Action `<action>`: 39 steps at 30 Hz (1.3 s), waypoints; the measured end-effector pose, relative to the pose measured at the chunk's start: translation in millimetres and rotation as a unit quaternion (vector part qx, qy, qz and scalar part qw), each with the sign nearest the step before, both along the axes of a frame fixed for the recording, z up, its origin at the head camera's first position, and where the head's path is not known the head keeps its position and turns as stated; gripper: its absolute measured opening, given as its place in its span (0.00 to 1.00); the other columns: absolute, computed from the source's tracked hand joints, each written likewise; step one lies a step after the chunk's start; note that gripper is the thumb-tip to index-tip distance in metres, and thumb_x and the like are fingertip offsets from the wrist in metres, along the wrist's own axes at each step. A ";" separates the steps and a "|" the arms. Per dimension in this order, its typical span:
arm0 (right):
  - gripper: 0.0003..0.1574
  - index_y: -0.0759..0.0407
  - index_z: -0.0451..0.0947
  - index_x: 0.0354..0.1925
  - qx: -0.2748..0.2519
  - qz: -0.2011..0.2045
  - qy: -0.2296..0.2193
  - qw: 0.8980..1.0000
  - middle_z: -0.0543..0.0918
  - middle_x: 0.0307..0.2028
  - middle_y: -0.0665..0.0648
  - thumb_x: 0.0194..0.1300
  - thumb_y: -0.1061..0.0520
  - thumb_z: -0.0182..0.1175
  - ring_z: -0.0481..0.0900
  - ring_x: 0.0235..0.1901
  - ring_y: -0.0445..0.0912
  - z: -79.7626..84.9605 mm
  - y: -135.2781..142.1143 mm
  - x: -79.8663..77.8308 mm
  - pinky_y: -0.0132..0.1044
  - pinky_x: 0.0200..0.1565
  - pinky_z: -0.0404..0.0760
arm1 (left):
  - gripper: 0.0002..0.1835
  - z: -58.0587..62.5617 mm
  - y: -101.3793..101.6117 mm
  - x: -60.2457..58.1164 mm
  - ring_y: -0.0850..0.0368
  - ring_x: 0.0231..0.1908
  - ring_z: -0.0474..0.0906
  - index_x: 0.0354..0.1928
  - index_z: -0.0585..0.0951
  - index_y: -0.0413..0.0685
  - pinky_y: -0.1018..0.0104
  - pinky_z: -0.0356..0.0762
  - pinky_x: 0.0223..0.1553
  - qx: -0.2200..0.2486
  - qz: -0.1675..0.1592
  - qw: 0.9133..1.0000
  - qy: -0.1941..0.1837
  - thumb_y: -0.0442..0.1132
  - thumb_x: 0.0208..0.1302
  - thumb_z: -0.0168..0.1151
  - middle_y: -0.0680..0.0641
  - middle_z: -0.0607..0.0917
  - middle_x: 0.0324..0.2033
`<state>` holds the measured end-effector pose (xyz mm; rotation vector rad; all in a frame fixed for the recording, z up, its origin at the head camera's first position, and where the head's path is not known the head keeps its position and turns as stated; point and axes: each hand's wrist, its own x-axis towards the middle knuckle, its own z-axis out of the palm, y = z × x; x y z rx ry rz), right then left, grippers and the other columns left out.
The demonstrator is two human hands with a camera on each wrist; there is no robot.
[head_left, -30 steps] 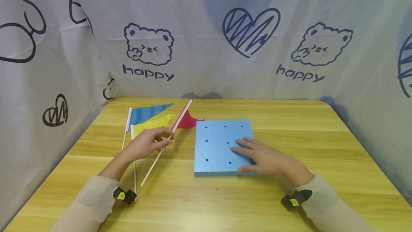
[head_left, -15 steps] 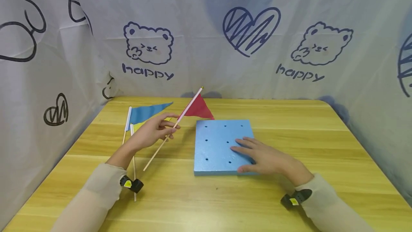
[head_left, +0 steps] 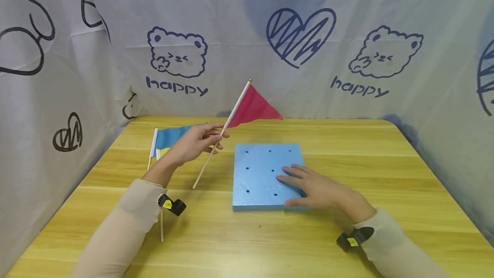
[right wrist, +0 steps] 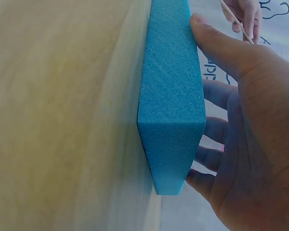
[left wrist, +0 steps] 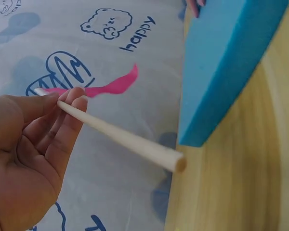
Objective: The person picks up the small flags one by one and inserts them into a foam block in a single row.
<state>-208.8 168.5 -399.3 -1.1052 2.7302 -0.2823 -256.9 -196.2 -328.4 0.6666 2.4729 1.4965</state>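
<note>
My left hand (head_left: 197,143) pinches the wooden stick of a red pennant flag (head_left: 252,108) between thumb and fingers. The flag is raised above the table and leans to the right, its bare stick end pointing down toward me. In the left wrist view that stick (left wrist: 120,137) runs out from the fingertips toward the camera. My right hand (head_left: 320,188) rests with spread fingers on the right part of a blue foam board (head_left: 258,179), which lies flat and has several small holes in its top. The right wrist view shows the board's thick side (right wrist: 171,72) beside the thumb.
A blue pennant flag (head_left: 173,135) and a yellow pennant flag (head_left: 164,152) lie at the left of the wooden table (head_left: 366,140), partly hidden behind my left hand and arm. A white cloth (head_left: 239,55) with printed drawings hangs behind the table.
My left hand has lifted the red flag up and moved it right and away from me, and its cloth now hangs spread out. The right hand and the board have stayed still.
</note>
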 end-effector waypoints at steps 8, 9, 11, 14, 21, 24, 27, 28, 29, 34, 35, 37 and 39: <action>0.52 0.43 0.59 0.74 -0.003 -0.001 0.003 1.000 0.54 0.75 0.54 0.61 0.22 0.51 0.47 0.74 0.58 3.0 -0.4 1.6 0.59 0.68 0.56 | 0.23 6.5 17.2 -14.4 0.40 0.49 0.79 0.69 0.66 0.44 0.54 0.81 0.48 0.073 0.015 0.997 -0.026 0.36 0.76 0.50 0.40 0.78 0.54; 0.51 0.43 0.59 0.74 -0.002 -0.001 0.002 1.000 0.54 0.75 0.54 0.61 0.22 0.51 0.47 0.74 0.58 3.2 -0.5 1.6 0.60 0.68 0.56 | 0.23 6.6 19.5 -16.5 0.39 0.50 0.79 0.70 0.65 0.44 0.53 0.81 0.48 0.087 0.020 0.996 -0.031 0.35 0.76 0.50 0.39 0.78 0.53; 0.51 0.43 0.59 0.75 0.000 0.001 0.003 1.000 0.54 0.75 0.54 0.61 0.23 0.52 0.47 0.74 0.58 3.2 -0.7 1.4 0.60 0.68 0.56 | 0.24 6.6 24.5 -21.3 0.39 0.50 0.78 0.71 0.65 0.44 0.54 0.81 0.49 0.110 0.032 0.993 -0.033 0.35 0.76 0.50 0.38 0.77 0.51; 0.51 0.43 0.58 0.75 0.001 0.003 0.003 1.000 0.54 0.75 0.55 0.62 0.23 0.51 0.46 0.74 0.59 2.3 -0.4 0.9 0.60 0.68 0.55 | 0.23 6.9 32.9 -28.4 0.39 0.49 0.79 0.70 0.66 0.44 0.55 0.80 0.50 0.146 0.043 0.988 -0.028 0.34 0.76 0.50 0.35 0.77 0.49; 0.53 0.43 0.58 0.75 -0.002 0.005 0.005 1.000 0.54 0.75 0.55 0.61 0.20 0.49 0.47 0.74 0.59 -1.1 0.5 -0.4 0.60 0.67 0.56 | 0.21 9.1 55.7 -42.3 0.43 0.48 0.78 0.67 0.70 0.43 0.52 0.77 0.54 0.194 0.058 0.979 -0.001 0.35 0.74 0.52 0.36 0.80 0.46; 0.53 0.43 0.58 0.75 -0.001 0.006 0.006 1.000 0.54 0.75 0.55 0.61 0.20 0.48 0.47 0.74 0.59 -1.5 0.5 -0.7 0.60 0.67 0.56 | 0.21 9.0 65.2 -47.9 0.44 0.49 0.77 0.66 0.71 0.43 0.52 0.77 0.54 0.192 0.061 0.979 0.012 0.35 0.74 0.53 0.36 0.81 0.48; 0.53 0.43 0.58 0.75 0.003 0.009 0.004 1.000 0.54 0.75 0.55 0.61 0.20 0.47 0.47 0.73 0.59 -1.1 0.1 -0.2 0.60 0.68 0.56 | 0.22 9.1 74.4 -53.5 0.45 0.49 0.78 0.67 0.71 0.43 0.54 0.78 0.53 0.201 0.061 0.978 0.009 0.36 0.73 0.53 0.37 0.81 0.49; 0.53 0.43 0.58 0.75 0.004 0.010 0.003 1.000 0.53 0.75 0.56 0.61 0.20 0.48 0.47 0.73 0.59 -0.9 -0.2 0.2 0.60 0.68 0.56 | 0.22 9.1 77.1 -55.4 0.45 0.50 0.78 0.67 0.70 0.43 0.54 0.78 0.53 0.205 0.060 0.977 0.008 0.35 0.73 0.53 0.36 0.80 0.50; 0.53 0.44 0.58 0.75 0.004 0.012 0.001 1.000 0.53 0.75 0.56 0.61 0.20 0.48 0.47 0.73 0.60 -0.9 -0.3 0.7 0.60 0.67 0.56 | 0.22 9.1 79.9 -57.3 0.45 0.50 0.78 0.67 0.70 0.44 0.54 0.78 0.53 0.209 0.061 0.976 0.006 0.36 0.73 0.53 0.36 0.80 0.50; 0.52 0.43 0.58 0.75 0.005 0.009 -0.016 1.000 0.53 0.75 0.56 0.60 0.22 0.52 0.46 0.74 0.60 0.0 -1.4 3.8 0.61 0.68 0.55 | 0.21 7.8 95.0 -67.6 0.40 0.51 0.76 0.65 0.73 0.45 0.53 0.78 0.53 0.226 0.057 0.972 0.012 0.35 0.72 0.55 0.34 0.78 0.51; 0.52 0.43 0.58 0.75 0.005 0.007 -0.019 1.000 0.53 0.75 0.56 0.60 0.22 0.52 0.45 0.74 0.60 0.2 -1.5 4.4 0.61 0.67 0.55 | 0.20 7.5 98.2 -69.6 0.39 0.51 0.76 0.64 0.73 0.45 0.53 0.79 0.52 0.228 0.056 0.972 0.014 0.35 0.72 0.55 0.35 0.78 0.51; 0.52 0.43 0.58 0.75 0.005 0.002 -0.024 1.000 0.53 0.75 0.56 0.60 0.22 0.53 0.45 0.74 0.59 0.7 -1.9 5.6 0.61 0.67 0.56 | 0.19 6.9 104.9 -73.4 0.39 0.51 0.76 0.63 0.74 0.44 0.55 0.79 0.52 0.234 0.054 0.971 0.018 0.34 0.71 0.56 0.35 0.77 0.50; 0.53 0.43 0.59 0.74 0.006 -0.001 -0.027 1.000 0.53 0.75 0.56 0.59 0.22 0.53 0.45 0.74 0.60 1.3 -2.3 6.9 0.61 0.67 0.56 | 0.19 6.7 111.4 -75.8 0.39 0.50 0.76 0.63 0.74 0.44 0.56 0.80 0.50 0.238 0.054 0.970 0.020 0.34 0.71 0.56 0.36 0.77 0.49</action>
